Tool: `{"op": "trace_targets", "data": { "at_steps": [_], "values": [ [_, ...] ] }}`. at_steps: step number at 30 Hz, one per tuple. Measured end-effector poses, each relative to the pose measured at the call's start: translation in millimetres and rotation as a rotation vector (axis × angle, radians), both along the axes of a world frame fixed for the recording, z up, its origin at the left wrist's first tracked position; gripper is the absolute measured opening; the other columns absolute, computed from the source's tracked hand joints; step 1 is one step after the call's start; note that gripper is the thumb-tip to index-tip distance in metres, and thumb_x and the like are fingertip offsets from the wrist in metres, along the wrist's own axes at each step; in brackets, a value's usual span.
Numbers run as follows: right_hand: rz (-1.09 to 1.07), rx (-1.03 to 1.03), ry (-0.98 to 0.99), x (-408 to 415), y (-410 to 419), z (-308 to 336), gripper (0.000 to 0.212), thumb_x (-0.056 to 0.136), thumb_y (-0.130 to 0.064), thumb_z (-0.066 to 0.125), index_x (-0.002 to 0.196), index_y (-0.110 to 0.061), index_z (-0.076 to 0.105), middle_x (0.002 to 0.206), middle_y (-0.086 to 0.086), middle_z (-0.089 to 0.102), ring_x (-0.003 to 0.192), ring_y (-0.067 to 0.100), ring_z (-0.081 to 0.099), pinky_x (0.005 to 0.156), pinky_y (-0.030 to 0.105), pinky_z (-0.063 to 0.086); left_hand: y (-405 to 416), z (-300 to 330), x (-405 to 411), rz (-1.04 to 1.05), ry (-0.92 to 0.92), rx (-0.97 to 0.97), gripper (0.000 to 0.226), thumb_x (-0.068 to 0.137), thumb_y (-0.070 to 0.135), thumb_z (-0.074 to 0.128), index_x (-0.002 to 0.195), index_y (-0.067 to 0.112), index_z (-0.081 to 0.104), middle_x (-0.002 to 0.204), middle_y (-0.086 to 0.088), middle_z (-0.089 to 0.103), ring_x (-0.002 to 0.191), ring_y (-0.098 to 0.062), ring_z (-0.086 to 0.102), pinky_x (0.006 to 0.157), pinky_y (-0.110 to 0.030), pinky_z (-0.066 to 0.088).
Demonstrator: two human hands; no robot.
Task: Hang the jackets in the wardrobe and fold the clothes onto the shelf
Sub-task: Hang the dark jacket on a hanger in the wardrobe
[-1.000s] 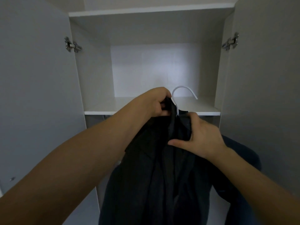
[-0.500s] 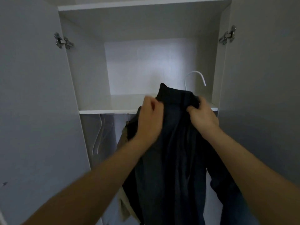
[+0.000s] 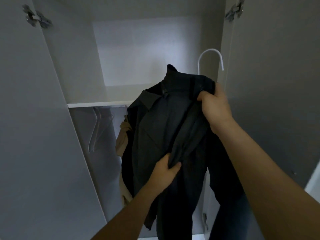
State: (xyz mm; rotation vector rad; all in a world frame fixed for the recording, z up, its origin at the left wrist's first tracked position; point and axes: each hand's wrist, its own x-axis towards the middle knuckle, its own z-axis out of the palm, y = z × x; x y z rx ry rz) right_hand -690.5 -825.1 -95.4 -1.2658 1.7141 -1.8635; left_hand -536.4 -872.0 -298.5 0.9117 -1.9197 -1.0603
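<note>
Single head-worn, wide-angle view, facing forward and slightly downward into an open wardrobe (image 3: 72, 66) at close range. Both forearms enter from the lower edge; the left hand (image 3: 164, 172) and right hand (image 3: 216, 108) lie near the centre, holding a dark jacket (image 3: 164, 127). The open doors fill both side margins; the shelf (image 3: 97, 104) crosses mid-frame.

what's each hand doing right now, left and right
Left hand: closed, pinching a fold of the dark jacket at its front.
Right hand: closed, gripping the jacket near its collar.
</note>
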Motion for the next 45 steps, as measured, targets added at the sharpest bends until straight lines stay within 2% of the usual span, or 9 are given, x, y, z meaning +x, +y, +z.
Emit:
{"op": "trace_targets", "data": {
  "at_steps": [10,14,20,24,27,29,35,42,45],
  "values": [
    [-0.142,0.105,0.140,-12,26,-61,0.027,0.079,-0.031,0.049,0.106,-0.035,0.046,0.097,-0.009,0.058,0.081,0.023,0.057,0.077,0.042,0.046,-5,-62,71,0.574,-0.260,0.128,0.011,0.094,0.004,0.050,0.093,0.000,0.060,0.093,-0.019,0.062,0.093,-0.037,0.060,0.087,-0.043,0.048],
    [-0.309,0.096,0.323,-23,37,-105,0.056,0.083,-0.012,0.055,0.130,-0.026,0.028,0.126,0.012,0.028,0.064,0.027,0.049,0.068,0.038,0.041,-5,-43,88,0.657,-0.168,-0.009,0.027,0.093,0.002,0.048,0.077,0.024,0.055,0.074,0.000,0.058,0.075,-0.023,0.056,0.063,-0.027,0.045],
    [-0.162,0.262,0.699,-26,54,-160,0.062,0.082,0.003,0.050,0.117,-0.048,0.054,0.134,-0.008,0.014,0.079,0.025,0.052,0.079,0.039,0.052,-3,29,90,0.459,-0.296,-0.638,0.009,0.078,0.021,0.057,0.080,0.013,0.060,0.066,0.003,0.059,0.056,-0.012,0.052,0.052,-0.017,0.036],
    [0.116,0.327,0.390,-20,60,-186,0.050,0.088,-0.007,0.053,0.085,-0.056,0.066,0.111,-0.024,0.019,0.101,-0.004,0.043,0.100,0.024,0.031,3,68,66,0.179,-0.540,-0.851,0.019,0.082,0.028,0.065,0.093,0.022,0.051,0.070,0.013,0.052,0.053,-0.002,0.045,0.050,-0.012,0.030],
    [0.357,0.378,0.095,-7,68,-196,0.014,0.074,-0.052,0.067,0.082,-0.064,0.065,0.102,-0.045,0.020,0.096,-0.030,0.033,0.100,0.017,0.024,7,77,47,0.054,-0.547,-0.771,0.034,0.083,0.019,0.063,0.097,0.028,0.033,0.064,0.007,0.050,0.050,-0.009,0.049,0.046,-0.024,0.041],
    [0.440,0.433,0.111,0,69,-207,0.039,0.051,-0.080,0.070,0.087,-0.065,0.063,0.101,-0.051,0.014,0.102,-0.026,0.029,0.090,0.006,0.025,9,78,38,-0.030,-0.518,-0.703,0.038,0.080,0.011,0.060,0.096,0.027,0.030,0.062,0.005,0.048,0.049,-0.012,0.049,0.045,-0.030,0.040],
    [0.217,0.346,0.136,14,58,-232,0.016,0.084,-0.039,0.065,0.077,-0.025,0.068,0.099,-0.031,0.029,0.086,-0.003,0.051,0.075,0.016,0.042,13,60,29,-0.160,-0.488,-0.518,0.034,0.076,0.009,0.055,0.095,0.027,0.033,0.066,0.000,0.051,0.054,-0.013,0.051,0.051,-0.033,0.043],
    [-0.016,0.163,-0.222,8,68,-245,0.018,0.081,-0.030,0.063,0.066,-0.020,0.064,0.097,-0.028,0.040,0.073,-0.008,0.058,0.068,0.018,0.041,6,-59,97,0.051,-0.759,-0.039,0.013,0.089,0.014,0.055,0.097,0.023,0.060,0.086,0.004,0.064,0.082,-0.020,0.064,0.080,-0.035,0.052],
    [-0.032,0.214,-0.059,-4,79,-248,0.018,0.087,-0.029,0.063,0.071,-0.021,0.061,0.103,-0.018,0.034,0.077,-0.002,0.057,0.077,0.024,0.043,2,-80,109,0.218,-0.665,0.055,0.020,0.090,0.005,0.052,0.097,0.017,0.067,0.091,-0.001,0.067,0.085,-0.020,0.064,0.076,-0.023,0.045]
  ]
}}
